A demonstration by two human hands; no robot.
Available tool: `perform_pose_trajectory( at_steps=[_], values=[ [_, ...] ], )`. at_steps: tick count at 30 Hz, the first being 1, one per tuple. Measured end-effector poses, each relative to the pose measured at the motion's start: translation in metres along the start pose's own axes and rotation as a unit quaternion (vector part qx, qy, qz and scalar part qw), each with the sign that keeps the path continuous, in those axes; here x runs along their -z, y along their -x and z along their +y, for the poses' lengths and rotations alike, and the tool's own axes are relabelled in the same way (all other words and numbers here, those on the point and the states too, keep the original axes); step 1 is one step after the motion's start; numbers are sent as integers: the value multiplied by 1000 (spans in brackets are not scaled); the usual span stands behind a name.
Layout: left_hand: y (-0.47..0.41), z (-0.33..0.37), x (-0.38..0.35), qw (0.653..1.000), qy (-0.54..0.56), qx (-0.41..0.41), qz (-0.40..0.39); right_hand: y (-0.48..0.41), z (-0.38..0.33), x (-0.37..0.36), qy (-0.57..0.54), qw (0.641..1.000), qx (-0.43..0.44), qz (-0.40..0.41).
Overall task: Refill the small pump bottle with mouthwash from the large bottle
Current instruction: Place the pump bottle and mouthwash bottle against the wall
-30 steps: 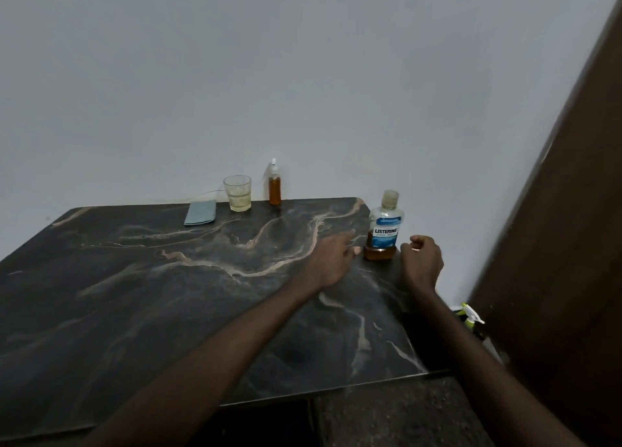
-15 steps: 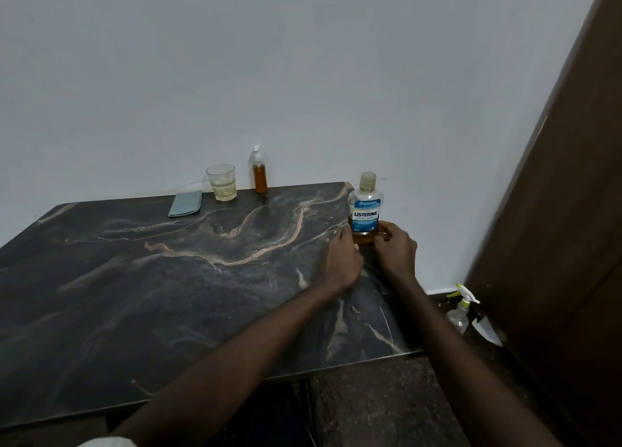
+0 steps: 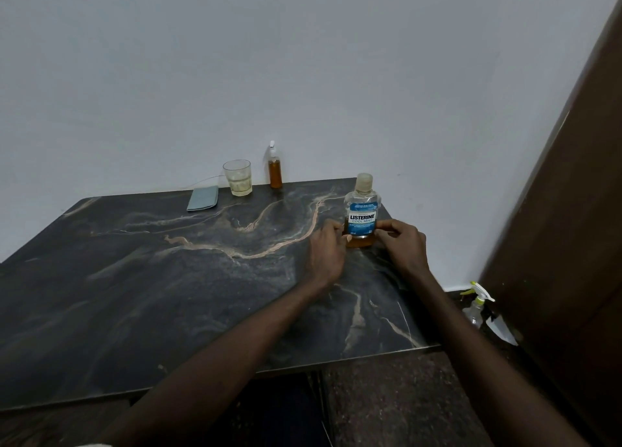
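The large bottle (image 3: 361,211) of mouthwash stood upright near the far right corner of the desk (image 3: 134,295), held low down from both sides. Nearest the camera, two bare forearms reached out across the near edge of the dark, pale-veined desk. The left hand (image 3: 328,251) had its fingers curled against the bottle's lower left side, touching it beside the label. The right hand (image 3: 404,248) pinched the lower right side between thumb and curled fingers. The bottle was clear, with a blue and white label and a pale cap on, and amber liquid filled only its bottom part.

To the right, off the desk and down on the floor, a clear spray bottle (image 3: 476,307) with a yellow-green trigger stood beside a brown wooden panel (image 3: 572,244).

Farther back, three things stood along the far edge by the pale wall. A flat blue-grey item (image 3: 203,198) lay at the left. A clear glass (image 3: 237,177) holding a little pale liquid stood just right of it. The small pump bottle (image 3: 275,170), nearly full of amber liquid under a white pump top, stood upright just right of the glass, well apart from both hands.
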State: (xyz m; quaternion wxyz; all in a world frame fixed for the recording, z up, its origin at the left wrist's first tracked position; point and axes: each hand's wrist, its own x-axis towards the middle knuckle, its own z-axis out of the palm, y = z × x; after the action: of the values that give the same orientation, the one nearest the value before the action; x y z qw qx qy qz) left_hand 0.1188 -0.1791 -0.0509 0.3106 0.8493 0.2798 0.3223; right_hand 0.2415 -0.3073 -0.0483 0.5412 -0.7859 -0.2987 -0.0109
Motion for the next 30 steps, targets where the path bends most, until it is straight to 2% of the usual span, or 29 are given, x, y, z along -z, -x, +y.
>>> perform_pose_trajectory(
  at_steps=[6,12,17,22,30],
  values=[
    [1,6,1,999,36,-5,24,4,-4,-2,2,1000,20,1],
    [0,-9,6,999,19,-16,27,-6,-6,-23,32,999,22,-16],
    [-17,-31,17,999,-35,-16,-26,-27,-7,-58,31,999,19,-20],
    [-39,-47,28,991,-42,-11,-127,-52,-9,-80,55,998,14,-22],
    [-95,-68,29,979,-104,-17,-175,-111,-2,-117,95,995,17,-24]
  ],
)
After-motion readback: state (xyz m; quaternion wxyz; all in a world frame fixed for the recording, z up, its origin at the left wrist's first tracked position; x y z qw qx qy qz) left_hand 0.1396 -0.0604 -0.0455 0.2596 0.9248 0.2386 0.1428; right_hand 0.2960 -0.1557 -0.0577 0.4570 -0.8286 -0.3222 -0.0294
